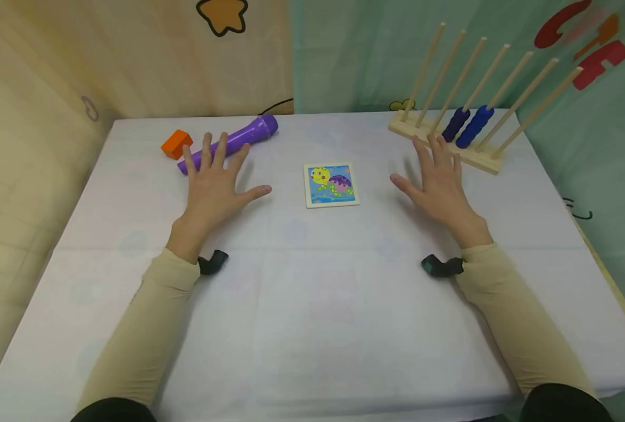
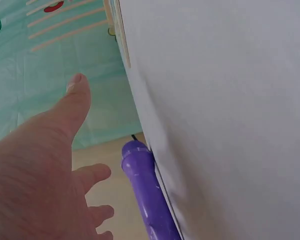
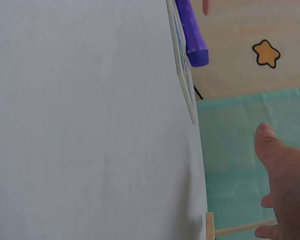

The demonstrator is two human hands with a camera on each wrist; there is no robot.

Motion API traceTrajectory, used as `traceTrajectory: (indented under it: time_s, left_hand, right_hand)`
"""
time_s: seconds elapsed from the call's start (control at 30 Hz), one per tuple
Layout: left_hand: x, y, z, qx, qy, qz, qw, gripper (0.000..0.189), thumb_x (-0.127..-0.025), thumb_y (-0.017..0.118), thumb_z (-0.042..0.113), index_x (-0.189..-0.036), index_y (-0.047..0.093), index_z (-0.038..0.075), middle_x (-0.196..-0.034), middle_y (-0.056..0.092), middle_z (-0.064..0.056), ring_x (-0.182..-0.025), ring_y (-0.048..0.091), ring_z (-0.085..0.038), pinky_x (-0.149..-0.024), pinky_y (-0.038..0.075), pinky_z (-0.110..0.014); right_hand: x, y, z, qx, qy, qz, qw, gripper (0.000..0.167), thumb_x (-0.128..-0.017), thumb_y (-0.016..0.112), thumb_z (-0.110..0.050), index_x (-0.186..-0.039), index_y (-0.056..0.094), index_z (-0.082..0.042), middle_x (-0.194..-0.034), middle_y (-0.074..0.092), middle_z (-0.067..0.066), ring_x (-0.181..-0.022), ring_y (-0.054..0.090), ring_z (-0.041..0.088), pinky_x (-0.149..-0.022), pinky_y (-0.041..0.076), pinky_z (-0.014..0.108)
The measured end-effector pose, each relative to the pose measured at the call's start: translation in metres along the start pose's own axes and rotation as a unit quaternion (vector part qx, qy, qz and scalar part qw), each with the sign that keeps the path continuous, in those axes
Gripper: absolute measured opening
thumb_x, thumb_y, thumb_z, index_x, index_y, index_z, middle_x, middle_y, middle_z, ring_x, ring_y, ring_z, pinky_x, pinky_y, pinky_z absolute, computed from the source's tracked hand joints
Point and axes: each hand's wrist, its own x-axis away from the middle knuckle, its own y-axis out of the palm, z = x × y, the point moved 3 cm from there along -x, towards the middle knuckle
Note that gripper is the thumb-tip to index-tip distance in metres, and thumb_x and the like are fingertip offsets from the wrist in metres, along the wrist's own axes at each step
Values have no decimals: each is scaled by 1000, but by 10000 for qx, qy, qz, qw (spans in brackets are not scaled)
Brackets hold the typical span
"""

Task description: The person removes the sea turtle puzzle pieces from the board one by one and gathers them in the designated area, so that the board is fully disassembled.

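My left hand is held over the table with fingers spread and holds nothing. Just beyond its fingertips lie a purple toy microphone and an orange block; the fingers partly cover the microphone in the head view. Between the hands a small square picture puzzle with a yellow and purple turtle lies flat. My right hand, also empty with fingers extended, is in front of a wooden peg stand. Dark blue wavy beads sit low on two of its several pegs.
A white cloth covers the table. Behind it hang a beige curtain and a green curtain with printed shapes. Each wrist wears a small black camera mount.
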Motion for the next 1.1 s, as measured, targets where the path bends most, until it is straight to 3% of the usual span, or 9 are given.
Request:
traceTrajectory:
  time_s: [0.2,0.37,0.57,0.8,0.9,1.1]
  left_hand:
    - [-13,7,22,48,329,-34,9994,102,-91,50,84,-170,21,27,-178,-2,-13,-163,-17,-38,-123,-26,-62]
    - [-21,17,37,190,524,-256,9981,101,-91,54,82,-169,24,26,-178,-1,-13,-164,-13,-39,-125,-22,-61]
    - [-34,30,55,713,858,-551,9922,101,-91,59,79,-169,24,26,-178,4,-13,-164,-10,-37,-129,-14,-61]
    - [-41,44,65,1199,979,-858,9842,104,-89,64,77,-170,22,27,-178,4,-12,-165,-8,-34,-131,-13,-57]
    - [-43,50,68,1201,1061,-877,9832,107,-87,65,78,-170,19,28,-179,5,-11,-165,-7,-34,-131,-13,-56]
    - [-45,56,70,1034,1176,-728,9850,108,-84,68,79,-169,24,29,-179,7,-9,-165,-6,-33,-131,-13,-55]
  right_hand:
    - [-10,12,-15,-146,-95,18,9998,92,-102,52,-67,-170,16,-16,-176,11,21,-164,0,40,-126,0,74]
    - [-20,22,-29,-262,-133,81,9995,88,-104,53,-63,-169,21,-13,-175,14,21,-164,5,40,-127,3,74]
    - [-32,31,-44,-430,-94,97,9990,83,-105,55,-56,-168,24,-10,-174,17,21,-164,8,37,-129,6,70]
    - [-39,42,-56,-871,14,-41,9962,79,-106,57,-50,-166,28,-7,-174,19,21,-164,12,37,-132,10,62]
    - [-41,46,-61,-1069,76,-51,9942,76,-106,59,-48,-164,32,-7,-173,23,21,-162,17,37,-132,16,58]
    - [-48,54,-75,-1314,-181,-5,9912,66,-104,65,-38,-156,44,-2,-165,38,21,-158,30,37,-130,23,56]
